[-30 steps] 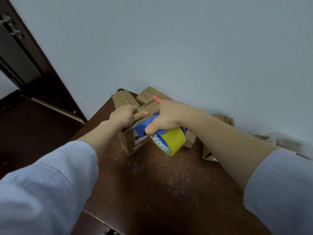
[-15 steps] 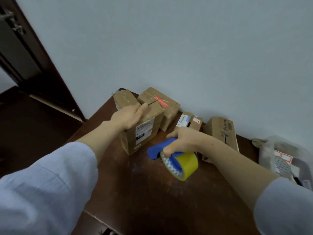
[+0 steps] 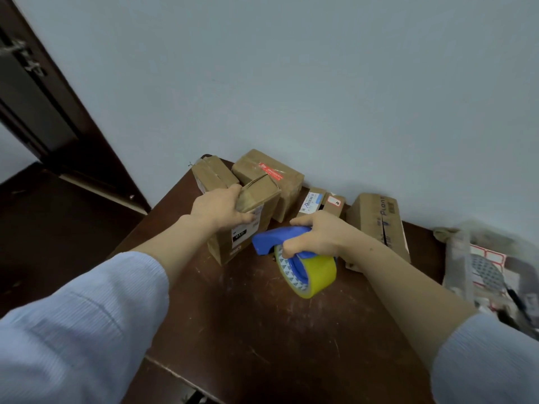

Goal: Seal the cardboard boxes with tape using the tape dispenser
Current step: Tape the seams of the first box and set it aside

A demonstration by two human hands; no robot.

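Observation:
A small cardboard box with a white label stands upright near the middle of the dark wooden table. My left hand grips its top from the left, thumb on the labelled side. To its right, my right hand holds the blue tape dispenser with its yellow tape roll, low over the table and apart from the box. Behind stand two more boxes: a plain one and one with a red sticker.
Against the wall to the right lie small labelled boxes and a longer box printed in blue. A clear plastic bag of sticker sheets sits at the table's right edge. A dark door stands at the left.
My right hand has drawn the dispenser off the box, down and to the right onto the table side. My left hand shifted from pressing the box top to gripping it.

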